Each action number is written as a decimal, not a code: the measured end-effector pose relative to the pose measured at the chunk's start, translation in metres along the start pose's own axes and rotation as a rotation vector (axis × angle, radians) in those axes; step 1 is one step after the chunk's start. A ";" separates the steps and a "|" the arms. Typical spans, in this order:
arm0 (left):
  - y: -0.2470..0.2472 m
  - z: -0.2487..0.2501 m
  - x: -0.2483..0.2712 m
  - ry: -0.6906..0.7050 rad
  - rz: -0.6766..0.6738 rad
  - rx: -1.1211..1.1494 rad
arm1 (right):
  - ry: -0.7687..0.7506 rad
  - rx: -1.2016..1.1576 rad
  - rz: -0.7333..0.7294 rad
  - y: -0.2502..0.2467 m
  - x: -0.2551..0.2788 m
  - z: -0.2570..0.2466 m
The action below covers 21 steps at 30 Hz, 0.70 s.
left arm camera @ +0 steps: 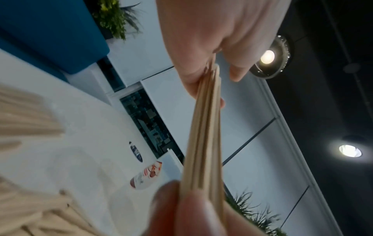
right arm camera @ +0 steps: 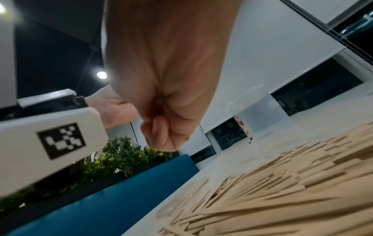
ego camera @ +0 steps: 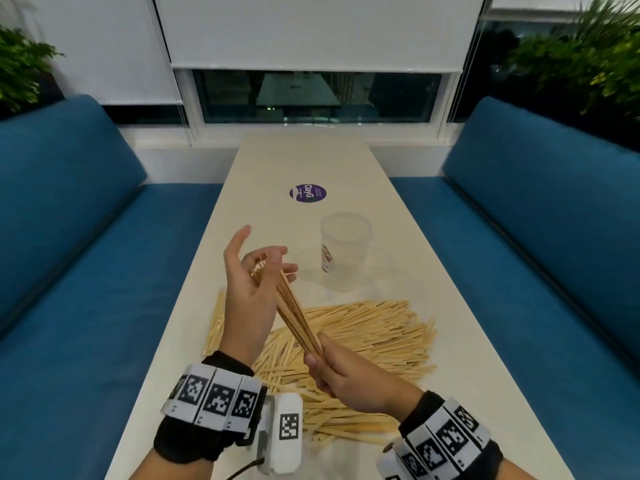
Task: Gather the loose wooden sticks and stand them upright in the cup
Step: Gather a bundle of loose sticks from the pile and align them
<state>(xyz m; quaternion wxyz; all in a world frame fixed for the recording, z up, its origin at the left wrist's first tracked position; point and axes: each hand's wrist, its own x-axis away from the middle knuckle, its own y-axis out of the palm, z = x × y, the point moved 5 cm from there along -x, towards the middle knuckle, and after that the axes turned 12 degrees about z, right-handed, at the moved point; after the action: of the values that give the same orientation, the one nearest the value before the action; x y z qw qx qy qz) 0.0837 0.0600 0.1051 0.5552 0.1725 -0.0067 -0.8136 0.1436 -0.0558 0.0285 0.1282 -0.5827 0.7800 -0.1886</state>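
A tight bundle of wooden sticks [ego camera: 294, 310] slants in the air above the table, held at both ends. My left hand [ego camera: 273, 268], palm up, curls its fingers round the far upper end, index finger sticking up. My right hand [ego camera: 317, 355] grips the near lower end. In the left wrist view the bundle [left arm camera: 203, 135] runs from my left fingers [left arm camera: 201, 47] down to my right fingertips [left arm camera: 181, 207]. A big loose pile of sticks [ego camera: 363, 337] lies under both hands. The clear plastic cup [ego camera: 344, 251] stands upright beyond the pile, with no sticks in it.
The long white table [ego camera: 311, 161] carries a round purple sticker [ego camera: 307, 193] behind the cup. A few sticks [ego camera: 216, 323] lie at the left edge. Blue benches [ego camera: 69, 237] flank both sides. The right wrist view shows the cup [right arm camera: 260, 111] past the pile [right arm camera: 282, 183].
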 end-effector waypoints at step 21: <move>-0.037 -0.062 0.039 -0.645 0.079 0.174 | 0.045 0.198 -0.027 0.015 -0.007 -0.002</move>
<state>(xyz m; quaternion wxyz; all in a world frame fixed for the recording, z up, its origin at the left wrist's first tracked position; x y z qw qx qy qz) 0.0559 0.0500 0.0289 0.5386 -0.0475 -0.2583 -0.8006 0.1317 -0.0453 0.0233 0.1652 -0.5732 0.7524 -0.2793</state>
